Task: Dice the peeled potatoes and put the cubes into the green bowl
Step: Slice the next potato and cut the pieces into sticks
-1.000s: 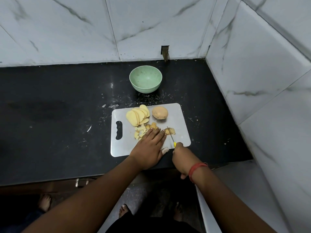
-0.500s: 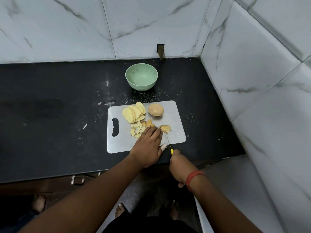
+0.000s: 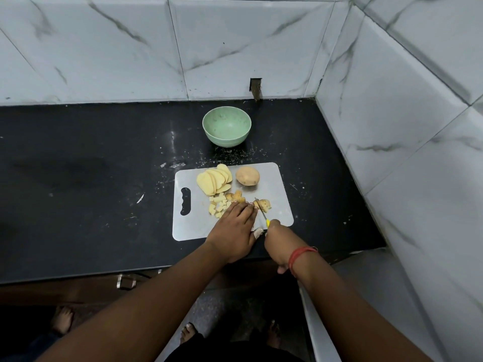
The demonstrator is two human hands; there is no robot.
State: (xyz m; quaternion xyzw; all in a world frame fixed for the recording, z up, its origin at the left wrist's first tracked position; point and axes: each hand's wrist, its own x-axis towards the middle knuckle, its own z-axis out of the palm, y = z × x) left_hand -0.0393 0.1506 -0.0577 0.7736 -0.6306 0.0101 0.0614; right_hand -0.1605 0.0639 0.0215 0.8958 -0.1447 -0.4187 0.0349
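Black stone bench [image 3: 78, 178] set in a corner of white marbled wall tiles [image 3: 104, 48], speckled with pale crumbs. Steel cutting board [image 3: 230, 231] near the front edge, handle slot at its left end. On the board, from the left: fanned potato slices [image 3: 213, 180], small potato cubes [image 3: 219, 205] just below them, a whole potato [image 3: 247, 175] at the far right corner. Left hand [image 3: 235, 226] laid flat, fingers straight and together, tips pressing pieces beside the cubes; a pale wrap on the thumb. Right hand [image 3: 278, 242], with a red thread at the wrist, curled round the yellow handle of a small knife [image 3: 261, 211], blade among cut potato bits [image 3: 264, 205] just right of the left fingertips. Green bowl [image 3: 226, 130] behind the board, apart from it, no cubes seen inside. Open bench left of the board; the right wall near the board's right edge; bench front edge just under the wrists.
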